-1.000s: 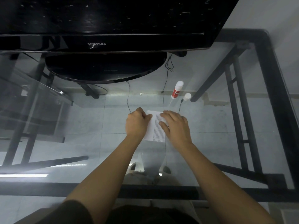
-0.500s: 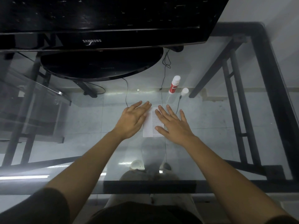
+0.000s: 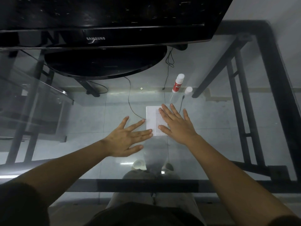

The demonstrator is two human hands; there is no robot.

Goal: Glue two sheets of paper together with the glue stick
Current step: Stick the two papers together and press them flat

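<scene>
While right hand (image 3: 178,126) lies flat, fingers spread, on paper (image 3: 153,119) | left hand (image 3: 126,139) splayed, fingertips at paper's edge, grasping nothing | glue stick (image 3: 177,84) beyond

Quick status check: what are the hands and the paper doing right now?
Both hands open: right hand flat on paper, left hand at its edge. Glue stick uncapped, cap beside. Nothing blocking.

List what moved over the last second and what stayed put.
Both hands let go of the paper and opened flat. The left hand slid off to the left, only its fingertips near the paper's edge; the right hand presses flat on the right side. The glue stick, its cap and the monitor stayed put.
</scene>
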